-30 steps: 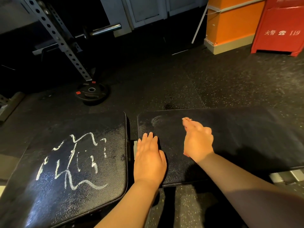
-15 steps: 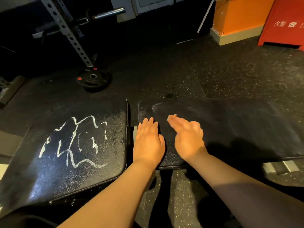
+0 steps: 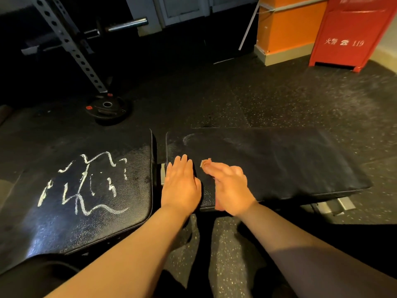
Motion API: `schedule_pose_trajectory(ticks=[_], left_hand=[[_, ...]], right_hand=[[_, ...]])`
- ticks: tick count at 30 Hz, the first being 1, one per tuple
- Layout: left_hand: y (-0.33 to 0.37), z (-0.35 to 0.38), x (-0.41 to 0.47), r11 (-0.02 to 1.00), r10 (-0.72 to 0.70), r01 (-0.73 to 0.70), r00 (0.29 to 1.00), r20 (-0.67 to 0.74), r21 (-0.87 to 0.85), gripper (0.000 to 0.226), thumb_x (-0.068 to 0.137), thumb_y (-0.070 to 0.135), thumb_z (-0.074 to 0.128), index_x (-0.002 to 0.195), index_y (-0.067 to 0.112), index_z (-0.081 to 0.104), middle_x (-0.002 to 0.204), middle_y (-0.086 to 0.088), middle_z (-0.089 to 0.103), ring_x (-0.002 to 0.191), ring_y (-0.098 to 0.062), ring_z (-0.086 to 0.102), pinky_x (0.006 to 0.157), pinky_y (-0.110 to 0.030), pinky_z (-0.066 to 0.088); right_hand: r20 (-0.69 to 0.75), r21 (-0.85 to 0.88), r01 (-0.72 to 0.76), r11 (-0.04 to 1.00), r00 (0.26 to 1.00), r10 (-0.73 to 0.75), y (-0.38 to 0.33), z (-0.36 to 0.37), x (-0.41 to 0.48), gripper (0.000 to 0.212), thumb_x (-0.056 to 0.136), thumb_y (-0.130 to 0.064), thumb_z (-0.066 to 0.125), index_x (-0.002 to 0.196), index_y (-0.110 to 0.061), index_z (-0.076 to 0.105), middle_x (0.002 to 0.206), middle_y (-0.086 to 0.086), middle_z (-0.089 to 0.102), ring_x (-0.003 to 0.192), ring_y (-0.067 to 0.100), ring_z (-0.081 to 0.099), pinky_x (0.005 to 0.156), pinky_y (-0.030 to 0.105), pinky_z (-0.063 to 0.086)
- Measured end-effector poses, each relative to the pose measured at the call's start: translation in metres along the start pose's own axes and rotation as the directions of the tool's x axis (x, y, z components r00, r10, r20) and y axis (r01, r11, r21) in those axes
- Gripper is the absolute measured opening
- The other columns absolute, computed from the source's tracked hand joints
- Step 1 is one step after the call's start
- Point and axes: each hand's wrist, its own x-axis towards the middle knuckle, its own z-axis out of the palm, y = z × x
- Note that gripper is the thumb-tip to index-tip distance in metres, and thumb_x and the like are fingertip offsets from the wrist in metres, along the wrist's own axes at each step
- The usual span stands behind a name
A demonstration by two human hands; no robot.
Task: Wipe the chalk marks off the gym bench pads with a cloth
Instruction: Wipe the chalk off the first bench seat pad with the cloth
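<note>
Two black bench pads lie side by side. The left pad [image 3: 96,229] carries white chalk marks [image 3: 86,181] across its middle. The right pad [image 3: 290,164] shows only a faint chalk smear [image 3: 189,137] near its far left corner. My left hand [image 3: 181,186] lies flat on the right pad's left end, fingers straight. Beside it, my right hand [image 3: 231,190] presses on the same pad with fingers curled over a small tan cloth [image 3: 205,163]. Just a scrap of the cloth peeks out at the fingertips; the rest is hidden under the hand.
A weight plate [image 3: 108,108] lies on the speckled rubber floor beyond the left pad, at the foot of a perforated rack upright [image 3: 71,44]. A barbell end [image 3: 126,24] juts out behind it. An orange pillar [image 3: 283,24] and a red cabinet [image 3: 348,33] stand at the back right.
My right hand has slid left and nearer along the right pad with the cloth, ending close beside my left hand. My left hand has stayed flat in place.
</note>
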Motion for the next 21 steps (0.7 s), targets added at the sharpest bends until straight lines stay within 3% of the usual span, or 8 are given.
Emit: schedule_pose_trajectory(ticks=[3,5,7,11,14,16,19,21], left_hand=[[-0.004,0.002,-0.012,0.998,0.039,-0.043,0.997,0.07,0.056,0.056,0.105,0.025,0.031,0.157,0.008,0.017,0.167,-0.01,0.008,0.154,-0.026,0.001,0.125,-0.041,-0.001],[-0.007,0.003,-0.018,0.994,0.053,-0.064,0.992,0.112,0.094,0.057,0.107,0.026,0.025,0.158,0.008,0.01,0.167,-0.01,0.002,0.154,-0.027,-0.003,0.125,-0.042,-0.002],[-0.007,0.003,-0.024,0.991,0.057,-0.073,0.989,0.139,0.113,0.057,0.108,0.027,0.022,0.159,0.007,0.006,0.167,-0.011,-0.003,0.154,-0.027,-0.007,0.125,-0.042,-0.005],[-0.006,0.0,-0.039,0.999,0.035,-0.04,0.982,0.184,0.021,0.064,0.108,0.027,0.029,0.159,0.014,-0.007,0.166,-0.006,-0.013,0.152,-0.02,-0.019,0.124,-0.038,-0.011],[-0.012,-0.004,-0.054,0.999,0.015,-0.006,0.984,0.178,-0.046,0.06,0.109,0.026,0.025,0.159,0.011,-0.004,0.167,-0.007,-0.013,0.152,-0.018,-0.018,0.124,-0.034,-0.009],[-0.012,-0.007,-0.063,0.998,-0.012,0.022,0.981,0.194,-0.051,0.06,0.108,0.023,0.026,0.159,0.008,-0.001,0.167,-0.008,-0.013,0.152,-0.02,-0.017,0.124,-0.034,-0.007],[-0.009,-0.013,-0.071,0.998,-0.033,0.045,0.968,0.25,-0.045,0.068,0.104,0.014,0.036,0.158,0.007,-0.004,0.166,-0.007,-0.016,0.152,-0.02,-0.018,0.125,-0.035,-0.004],[-0.008,-0.016,-0.078,0.998,-0.032,0.043,0.963,0.267,-0.037,0.072,0.101,0.01,0.039,0.158,0.008,-0.005,0.166,-0.007,-0.018,0.152,-0.02,-0.02,0.124,-0.034,-0.005]], right_hand=[[-0.069,-0.134,-0.266,0.955,0.964,0.258,0.015,-0.021,0.0,0.106,0.062,-0.009,0.08,0.148,-0.046,0.03,0.141,-0.015,0.047,0.11,0.029,0.047,0.094,0.042,0.049],[-0.164,-0.049,-0.498,0.866,0.859,0.485,0.013,-0.025,-0.006,0.104,0.065,-0.009,0.084,0.15,-0.038,0.032,0.144,-0.008,0.046,0.107,0.03,0.042,0.093,0.042,0.047],[-0.195,-0.062,-0.433,0.899,0.889,0.414,-0.013,-0.013,-0.015,0.088,0.078,-0.008,0.075,0.152,-0.031,0.034,0.15,-0.005,0.042,0.11,0.029,0.037,0.095,0.041,0.043],[-0.028,-0.005,-0.016,1.0,0.999,0.016,-0.061,0.013,-0.028,0.06,0.096,-0.013,0.049,0.152,-0.032,0.036,0.155,-0.007,0.035,0.137,0.023,0.03,0.113,0.047,0.032],[0.012,-0.011,0.105,0.994,0.994,-0.105,-0.044,-0.002,-0.026,0.065,0.093,-0.013,0.054,0.151,-0.037,0.038,0.153,-0.013,0.038,0.129,0.024,0.036,0.109,0.039,0.03],[-0.04,-0.08,-0.072,0.994,0.997,0.068,-0.018,-0.012,-0.024,0.085,0.077,-0.012,0.068,0.151,-0.04,0.034,0.15,-0.013,0.04,0.12,0.027,0.038,0.103,0.037,0.034],[-0.111,-0.026,-0.471,0.882,0.878,0.466,-0.016,-0.019,-0.021,0.102,0.066,-0.014,0.081,0.153,-0.029,0.029,0.15,0.0,0.036,0.12,0.033,0.036,0.101,0.04,0.037],[-0.126,-0.104,-0.429,0.897,0.9,0.416,-0.041,-0.013,-0.028,0.102,0.071,-0.018,0.082,0.155,-0.02,0.023,0.149,0.003,0.035,0.12,0.033,0.037,0.101,0.04,0.037]])
